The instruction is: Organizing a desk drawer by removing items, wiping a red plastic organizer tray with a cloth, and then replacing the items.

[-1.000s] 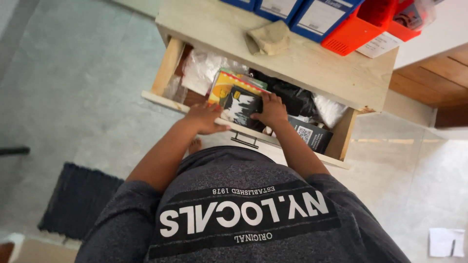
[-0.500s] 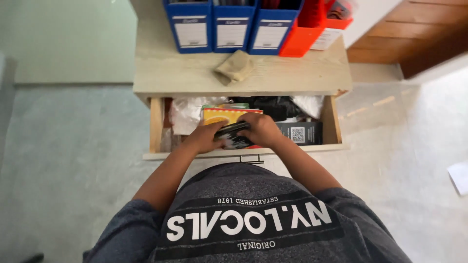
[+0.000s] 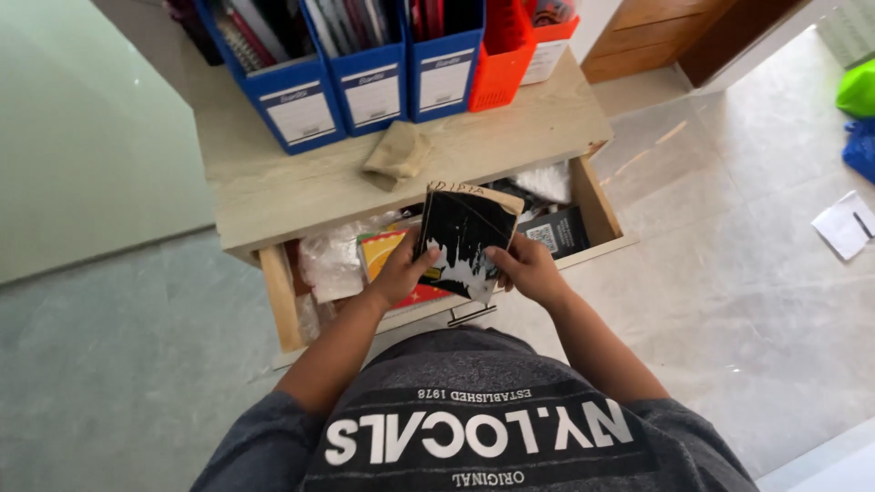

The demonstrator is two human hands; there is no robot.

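Black worn book (image 3: 463,239) with a scuffed white patch on its cover, held up in both hands above the open drawer (image 3: 597,205), head view only. Left hand (image 3: 401,273) clenched on the book's left edge, thumb on the cover, fingers behind. Right hand (image 3: 524,267) grasping the lower right edge and corner, fingers wrapped round. Book tilted, top leaning away toward the desk top (image 3: 273,187), clear of the drawer contents. Under the book in the drawer: a yellow and red book (image 3: 387,251) lying flat, a clear plastic bag (image 3: 330,260) at the left end, a small black box (image 3: 558,232) with a white label at the right end, a white crumpled bag (image 3: 547,179) behind it. Metal drawer handle (image 3: 472,315) shows just below the hands. On the desk top: folded tan cloth (image 3: 396,155), three blue file boxes (image 3: 365,87) in a row, an orange file box (image 3: 501,64) beside them. Grey tiled floor (image 3: 109,346) around; white paper (image 3: 846,223) on the floor at right, green bag (image 3: 859,89) and blue bag (image 3: 861,150) at the far right edge. Grey printed shirt (image 3: 474,428) fills the bottom.
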